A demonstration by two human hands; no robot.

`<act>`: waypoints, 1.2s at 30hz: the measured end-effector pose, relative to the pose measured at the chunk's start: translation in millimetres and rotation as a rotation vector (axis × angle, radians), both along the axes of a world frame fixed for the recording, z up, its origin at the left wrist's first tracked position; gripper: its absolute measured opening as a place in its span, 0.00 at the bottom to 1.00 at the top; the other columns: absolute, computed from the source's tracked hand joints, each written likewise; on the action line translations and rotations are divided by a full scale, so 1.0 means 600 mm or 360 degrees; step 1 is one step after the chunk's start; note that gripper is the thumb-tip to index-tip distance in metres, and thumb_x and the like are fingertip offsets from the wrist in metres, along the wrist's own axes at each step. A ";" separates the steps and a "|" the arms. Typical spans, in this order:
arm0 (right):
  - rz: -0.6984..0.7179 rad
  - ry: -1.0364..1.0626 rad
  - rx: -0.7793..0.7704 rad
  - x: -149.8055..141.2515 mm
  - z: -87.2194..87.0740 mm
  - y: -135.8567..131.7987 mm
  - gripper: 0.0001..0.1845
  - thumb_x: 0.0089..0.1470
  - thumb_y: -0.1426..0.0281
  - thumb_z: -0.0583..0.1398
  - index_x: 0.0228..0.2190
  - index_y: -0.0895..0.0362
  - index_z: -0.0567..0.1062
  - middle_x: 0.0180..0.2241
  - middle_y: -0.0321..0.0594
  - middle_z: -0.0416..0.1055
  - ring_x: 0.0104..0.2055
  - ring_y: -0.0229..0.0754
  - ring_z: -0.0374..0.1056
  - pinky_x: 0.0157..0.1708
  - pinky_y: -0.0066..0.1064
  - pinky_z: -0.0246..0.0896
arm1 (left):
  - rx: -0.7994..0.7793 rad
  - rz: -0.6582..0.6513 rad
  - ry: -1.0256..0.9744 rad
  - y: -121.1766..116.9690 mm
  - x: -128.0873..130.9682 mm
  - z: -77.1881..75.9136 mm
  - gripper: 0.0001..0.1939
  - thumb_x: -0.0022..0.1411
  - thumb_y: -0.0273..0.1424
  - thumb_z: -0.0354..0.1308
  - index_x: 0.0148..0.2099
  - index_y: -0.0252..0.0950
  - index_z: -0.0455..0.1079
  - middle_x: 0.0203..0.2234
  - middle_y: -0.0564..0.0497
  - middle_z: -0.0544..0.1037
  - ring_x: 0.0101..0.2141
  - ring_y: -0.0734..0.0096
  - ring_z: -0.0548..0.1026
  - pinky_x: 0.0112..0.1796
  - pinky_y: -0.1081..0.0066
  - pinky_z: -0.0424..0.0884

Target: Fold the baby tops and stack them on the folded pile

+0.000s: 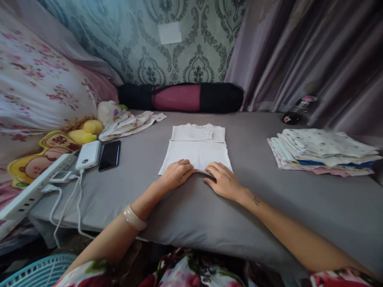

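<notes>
While both forearms are extending over the grey sheet [257, 227], the left hand [176, 174] and right hand [224, 181] are resting at the near edge of a folded white garment [196, 152], which is lying mid-sheet, facing the person. The fingers are covering parts of that edge, so I cannot tell whether either hand is pinching the cloth or only pressing it. On the right, a stack of folded clothes [326, 145] is sitting near a dark bottle [293, 116], whose contents are blending into shadow. On the left, a phone [109, 155] is lying beside a white power bank [89, 154]; white cables [79, 201] are dropping past the sheet's edge, their lower ends hard to follow. The frame is cutting off a turquoise basket [44, 267] and the power strip [42, 185].
</notes>
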State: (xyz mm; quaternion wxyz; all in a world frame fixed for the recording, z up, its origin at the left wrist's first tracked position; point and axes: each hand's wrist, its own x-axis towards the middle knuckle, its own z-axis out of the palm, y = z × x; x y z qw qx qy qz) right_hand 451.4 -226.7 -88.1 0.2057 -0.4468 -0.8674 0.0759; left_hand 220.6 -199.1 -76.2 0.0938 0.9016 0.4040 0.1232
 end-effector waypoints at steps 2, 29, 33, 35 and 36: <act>-0.0020 -0.0047 0.0037 0.011 0.001 -0.001 0.08 0.60 0.67 0.58 0.41 0.55 0.73 0.43 0.44 0.71 0.47 0.47 0.65 0.48 0.38 0.60 | -0.0013 0.0016 -0.0017 0.000 -0.003 0.001 0.19 0.72 0.39 0.42 0.38 0.36 0.71 0.34 0.47 0.74 0.39 0.66 0.72 0.40 0.69 0.68; -0.0919 0.0193 -0.0039 0.101 0.006 0.155 0.13 0.59 0.64 0.50 0.30 0.55 0.72 0.27 0.43 0.73 0.30 0.44 0.67 0.29 0.30 0.55 | -0.0008 0.1065 -0.0630 0.150 -0.102 0.007 0.15 0.61 0.36 0.49 0.41 0.36 0.73 0.29 0.50 0.77 0.32 0.68 0.72 0.34 0.72 0.66; -0.1165 0.0113 -0.0073 0.077 0.004 0.201 0.16 0.61 0.64 0.48 0.37 0.57 0.73 0.32 0.49 0.75 0.35 0.49 0.70 0.34 0.33 0.59 | 0.0048 0.1208 -0.0650 0.209 -0.073 -0.002 0.13 0.62 0.32 0.47 0.43 0.36 0.71 0.34 0.47 0.78 0.37 0.65 0.74 0.39 0.69 0.67; -0.1258 0.0108 -0.0130 0.065 0.007 0.221 0.17 0.63 0.65 0.47 0.41 0.57 0.73 0.34 0.51 0.76 0.39 0.51 0.71 0.37 0.36 0.61 | 0.0075 0.1262 -0.0646 0.233 -0.061 -0.007 0.13 0.63 0.31 0.46 0.44 0.36 0.70 0.36 0.45 0.78 0.39 0.63 0.74 0.41 0.67 0.68; -0.1296 0.0109 -0.0165 0.060 0.009 0.230 0.18 0.63 0.66 0.46 0.43 0.57 0.73 0.36 0.52 0.76 0.40 0.52 0.71 0.39 0.37 0.61 | 0.0086 0.1277 -0.0639 0.244 -0.056 -0.010 0.12 0.64 0.30 0.46 0.44 0.36 0.70 0.37 0.44 0.78 0.40 0.62 0.75 0.42 0.66 0.68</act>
